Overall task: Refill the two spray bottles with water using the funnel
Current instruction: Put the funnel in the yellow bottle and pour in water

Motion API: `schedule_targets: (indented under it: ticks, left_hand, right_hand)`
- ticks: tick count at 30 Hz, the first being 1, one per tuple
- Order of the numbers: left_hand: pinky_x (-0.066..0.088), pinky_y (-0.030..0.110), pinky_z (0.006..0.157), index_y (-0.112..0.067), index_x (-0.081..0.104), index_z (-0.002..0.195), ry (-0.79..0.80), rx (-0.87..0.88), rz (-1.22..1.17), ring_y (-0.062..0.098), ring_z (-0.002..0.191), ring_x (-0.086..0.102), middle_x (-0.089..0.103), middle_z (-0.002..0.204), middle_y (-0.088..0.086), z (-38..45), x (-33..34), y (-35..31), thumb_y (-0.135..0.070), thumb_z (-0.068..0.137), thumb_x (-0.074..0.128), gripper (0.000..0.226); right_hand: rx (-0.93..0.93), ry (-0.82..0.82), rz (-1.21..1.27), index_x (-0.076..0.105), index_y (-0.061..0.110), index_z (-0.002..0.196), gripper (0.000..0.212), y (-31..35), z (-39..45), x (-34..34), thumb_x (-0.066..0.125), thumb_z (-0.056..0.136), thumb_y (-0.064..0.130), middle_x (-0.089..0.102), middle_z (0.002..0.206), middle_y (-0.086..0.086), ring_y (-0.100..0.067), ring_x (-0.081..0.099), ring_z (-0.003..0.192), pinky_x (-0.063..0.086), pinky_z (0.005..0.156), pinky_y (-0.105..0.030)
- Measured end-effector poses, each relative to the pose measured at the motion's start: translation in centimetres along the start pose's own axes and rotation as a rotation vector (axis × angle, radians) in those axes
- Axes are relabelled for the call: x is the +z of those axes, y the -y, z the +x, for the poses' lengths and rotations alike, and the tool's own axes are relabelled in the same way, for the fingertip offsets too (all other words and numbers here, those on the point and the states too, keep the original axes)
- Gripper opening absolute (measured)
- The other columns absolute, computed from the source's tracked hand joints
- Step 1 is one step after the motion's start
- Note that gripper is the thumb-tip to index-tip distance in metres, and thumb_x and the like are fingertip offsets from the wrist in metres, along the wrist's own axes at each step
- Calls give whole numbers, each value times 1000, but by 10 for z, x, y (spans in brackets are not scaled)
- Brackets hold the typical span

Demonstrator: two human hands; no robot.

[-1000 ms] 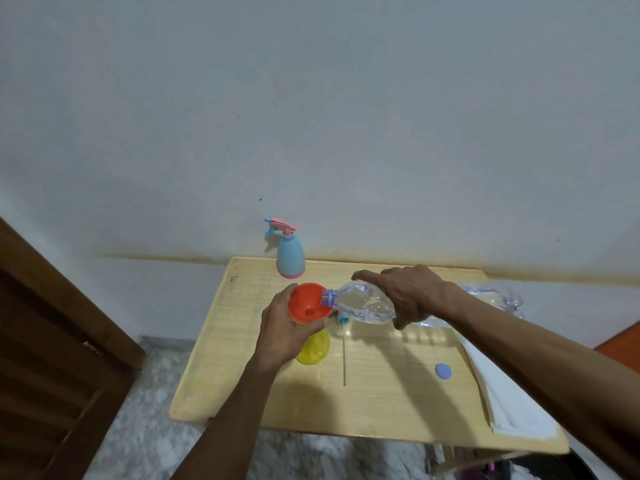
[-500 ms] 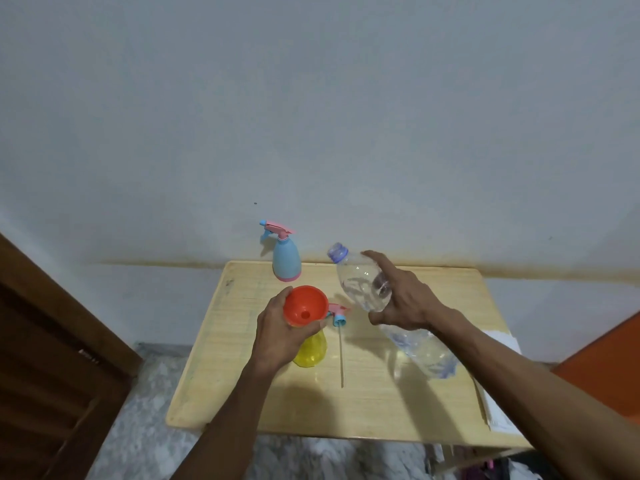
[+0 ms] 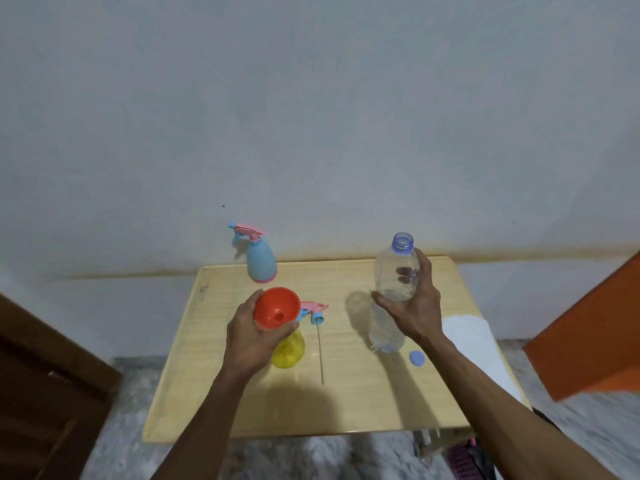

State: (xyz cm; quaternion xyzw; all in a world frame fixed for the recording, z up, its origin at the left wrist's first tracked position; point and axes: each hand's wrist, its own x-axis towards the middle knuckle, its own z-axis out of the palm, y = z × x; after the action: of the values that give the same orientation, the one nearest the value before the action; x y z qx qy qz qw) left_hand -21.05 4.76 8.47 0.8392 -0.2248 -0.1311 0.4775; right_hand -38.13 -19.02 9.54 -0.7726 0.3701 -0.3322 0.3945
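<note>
My left hand (image 3: 250,336) grips the orange funnel (image 3: 277,307), which sits in the neck of the yellow spray bottle (image 3: 288,351) on the wooden table (image 3: 346,403). Much of the yellow bottle is hidden behind that hand. Its pink and blue spray head (image 3: 313,310) with a long dip tube lies on the table just right of the funnel. My right hand (image 3: 414,308) holds the clear plastic water bottle (image 3: 394,282) upright, uncapped, to the right of the funnel. A blue spray bottle (image 3: 260,261) with its pink trigger head on stands at the table's back edge.
A small blue bottle cap (image 3: 416,358) lies on the table near my right wrist. A white folded cloth (image 3: 474,344) hangs at the table's right edge. An orange surface (image 3: 588,334) rises on the right, a dark wooden door (image 3: 38,386) on the left.
The water bottle went from lying tipped with its mouth at the funnel to upright, and my right hand carried it right, away from the funnel. My left hand stayed on the funnel.
</note>
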Motion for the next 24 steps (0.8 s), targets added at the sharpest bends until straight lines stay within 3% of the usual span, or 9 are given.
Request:
schedule_targets:
  ticks: [11, 15, 21, 24]
  left_hand:
    - [47, 33, 85, -34, 35, 137, -13, -59, 0, 18, 109, 52, 50, 122, -8, -1, 5, 1, -46, 62, 90, 94]
    - [52, 39, 90, -33, 37, 137, -36, -87, -24, 23, 112, 55, 53, 123, -4, -2, 9, 4, -48, 62, 90, 93]
    - [53, 41, 95, -30, 40, 143, -68, -91, -136, 23, 115, 57, 55, 127, -2, -8, 13, 6, -51, 59, 83, 97]
    - [52, 39, 96, -30, 41, 143, -86, -84, -164, 21, 115, 57, 56, 124, -5, -9, 15, 6, -46, 62, 85, 94]
  right_hand:
    - [49, -65, 102, 27, 43, 146, 109, -12, -7, 2, 96, 64, 22, 60, 121, 7, -14, 60, 105, 47, 90, -32]
    - [43, -67, 131, 28, 42, 147, 111, -15, -12, 4, 97, 62, 24, 63, 125, 2, -15, 62, 111, 48, 91, -31]
    - [65, -73, 174, 28, 43, 148, 111, -18, -15, 8, 96, 63, 22, 63, 127, 1, -16, 61, 114, 42, 83, -13]
    - [61, -74, 181, 28, 42, 149, 111, -19, -15, 9, 96, 63, 20, 63, 125, -1, -17, 61, 113, 43, 84, -17]
